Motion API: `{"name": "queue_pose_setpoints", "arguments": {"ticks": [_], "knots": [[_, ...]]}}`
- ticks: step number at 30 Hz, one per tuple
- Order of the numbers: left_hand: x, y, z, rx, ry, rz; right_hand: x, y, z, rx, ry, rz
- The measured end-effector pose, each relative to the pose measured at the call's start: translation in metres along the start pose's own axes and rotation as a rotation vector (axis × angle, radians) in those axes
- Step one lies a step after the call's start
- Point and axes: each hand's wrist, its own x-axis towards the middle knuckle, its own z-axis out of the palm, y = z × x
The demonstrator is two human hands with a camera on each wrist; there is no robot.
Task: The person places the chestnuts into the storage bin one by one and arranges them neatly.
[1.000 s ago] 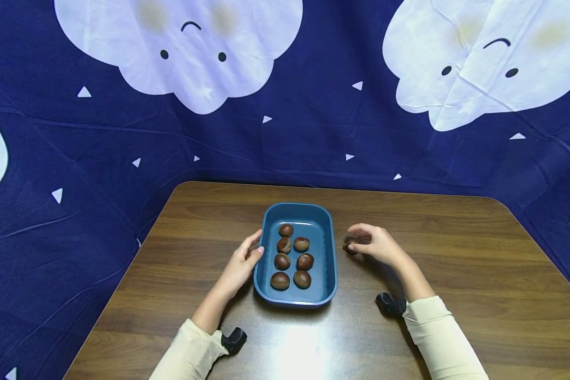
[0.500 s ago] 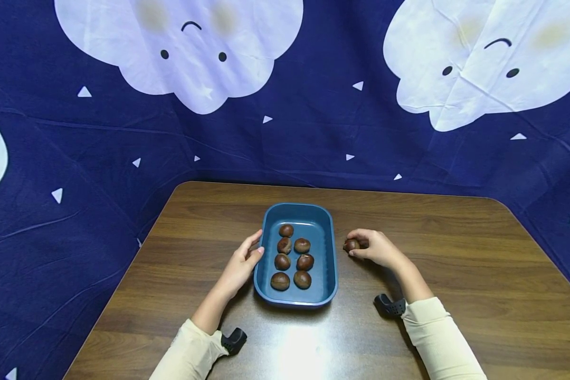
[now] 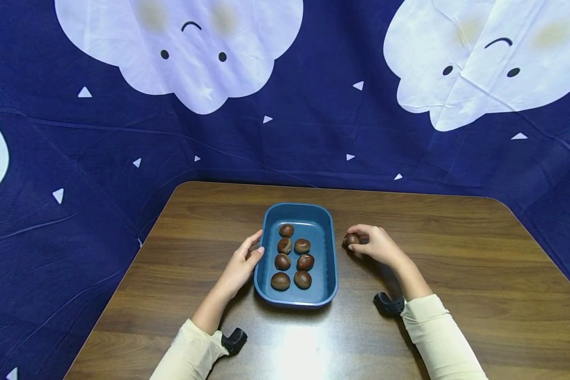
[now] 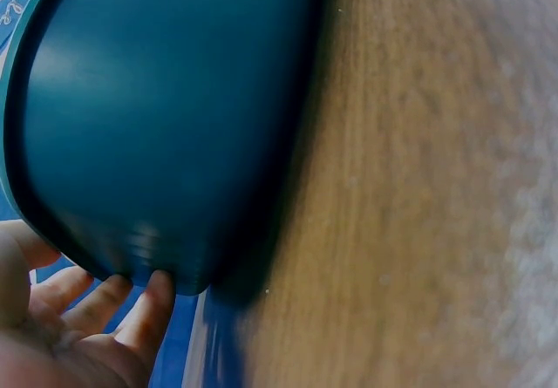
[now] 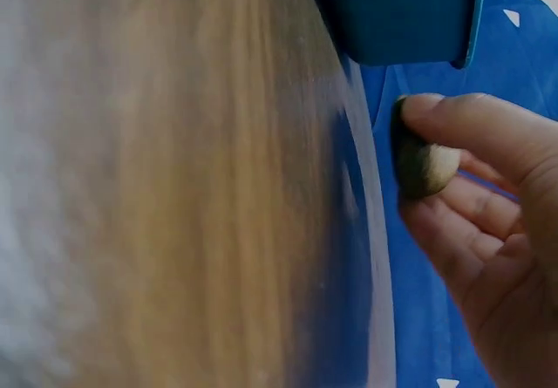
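A blue rectangular tray (image 3: 332, 253) stands on the table, with several brown chestnuts (image 3: 302, 279) lying in it in two rough columns. At its left side is my left hand (image 3: 239, 264); the thumb is at the rim and the fingertips rest against the outer wall. The left wrist view shows these fingers (image 4: 105, 301) fairly straight along the tray wall. To the right of the tray, my right hand (image 3: 377, 245) pinches one more chestnut (image 3: 350, 241) between thumb and fingers. In the right wrist view the pale patch on this chestnut (image 5: 436, 168) faces the palm.
The brown wooden table (image 3: 437, 248) reaches back to a dark blue cloth (image 3: 309, 142) printed with white clouds and triangles. Black wrist cameras (image 3: 235, 340) are worn on both forearms, close above the tabletop.
The chestnut in my right hand has shifted slightly and turned between the fingers, staying right of the tray. My left hand, the tray and the chestnuts inside look unmoved.
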Motion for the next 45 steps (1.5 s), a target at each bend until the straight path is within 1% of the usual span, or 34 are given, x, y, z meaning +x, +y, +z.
{"name": "queue_pose_setpoints", "arguments": {"ticks": [3,8,10,14,16,21,22,29,36,45], "knots": [[-0.001,0.002,0.000,0.005,0.001,-0.008,0.002,-0.008,-0.002,0.031,0.016,0.002],[-0.001,0.001,0.000,0.005,0.001,-0.011,0.005,-0.040,-0.010,0.087,0.054,-0.021],[-0.001,0.001,0.000,0.003,0.000,-0.009,0.009,-0.052,-0.014,0.083,0.069,-0.039],[-0.001,0.001,0.000,0.002,0.000,-0.008,0.019,-0.069,-0.018,0.084,0.088,-0.069],[-0.001,0.001,0.000,0.011,0.002,-0.009,0.025,-0.076,-0.018,0.101,0.089,-0.080],[-0.001,0.002,-0.001,0.021,-0.003,-0.011,0.037,-0.090,-0.015,0.148,0.059,-0.102],[-0.001,0.001,-0.001,0.016,-0.005,-0.009,0.039,-0.092,-0.014,0.151,0.053,-0.107],[0.000,0.000,-0.001,-0.016,-0.014,-0.003,0.062,-0.068,0.010,0.157,0.005,-0.102],[-0.001,0.001,-0.001,-0.022,-0.014,-0.004,0.074,-0.073,0.025,0.101,-0.079,-0.118],[-0.001,0.002,-0.001,-0.006,-0.009,-0.020,0.087,-0.079,0.041,-0.032,-0.175,-0.100]]}}
